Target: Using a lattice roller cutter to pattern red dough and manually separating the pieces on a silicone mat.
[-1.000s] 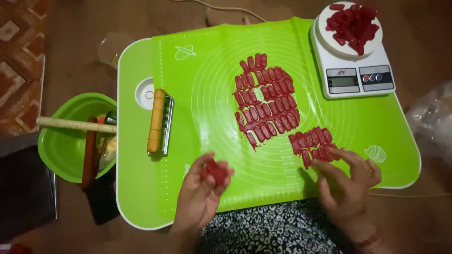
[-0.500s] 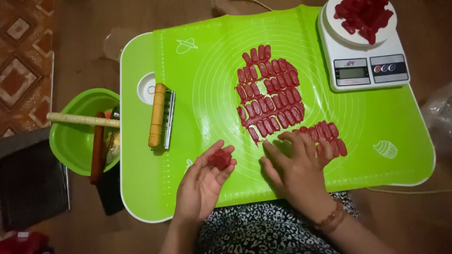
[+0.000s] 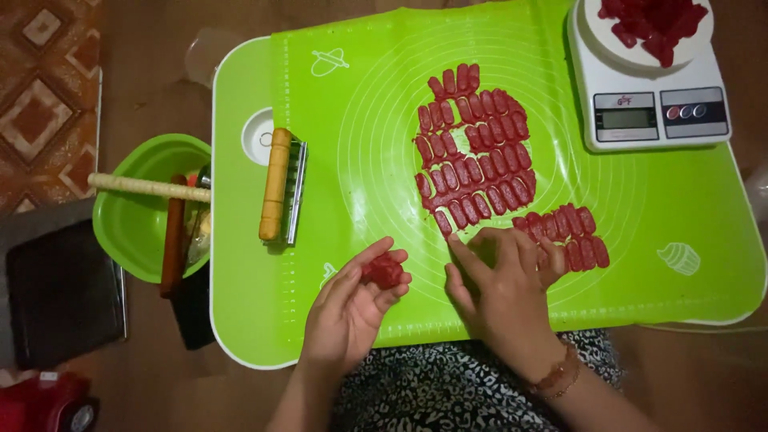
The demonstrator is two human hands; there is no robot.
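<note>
Since 0.5 s ago the right hand [image 3: 500, 284] has slid a bit left along the mat, fingers now at the lower end of the red rows; left hand [image 3: 352, 304] barely changed, same lump in it.

Landmark = green silicone mat [image 3: 360, 120], lying on a green tray-type counter [image 3: 232, 320].
Far left of mat, off the counter: green bowl [image 3: 132, 228] w/ a pale rolling stick [image 3: 144, 186] across its rim and a red-brown stick [image 3: 173, 236] inside.
At mat's left edge: wooden-handled roller cutter [image 3: 278, 186], lying lengthwise.
Mat's lower left: left hand palm up, fingers half curled, cradling a small red dough lump [image 3: 384, 270].
Mat's centre: rows of red dough pieces [image 3: 472, 152], packed side by side.
Mat's lower centre-right: right hand flat, palm down, fingers spread over the last short row; holds nothing that shows.
Mat's upper right corner: white kitchen scale [image 3: 648, 96], more red dough chunks [image 3: 652, 24] on its plate.
</note>
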